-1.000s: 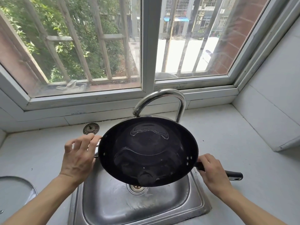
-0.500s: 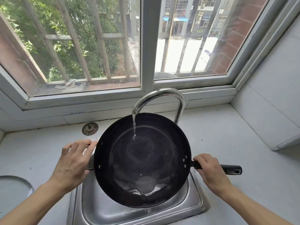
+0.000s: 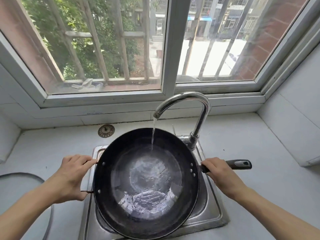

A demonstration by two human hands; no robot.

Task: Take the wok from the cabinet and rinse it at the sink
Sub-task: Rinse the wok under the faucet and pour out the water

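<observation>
A black wok hangs level over the steel sink, covering most of the basin. My left hand grips the small loop handle on its left side. My right hand is closed round the long black handle on the right. The curved chrome faucet runs a thin stream of water into the wok's far side. Water pools and ripples in the wok's bottom, toward me.
A round metal drain strainer lies on the white counter behind the sink at the left. A glass lid's edge shows at the far left. A white tiled wall block bounds the counter on the right. The window sill runs behind the faucet.
The wok was tilted up toward me under the spout; it has come down lower and flatter over the sink. Water now streams in and gathers in its bottom.
</observation>
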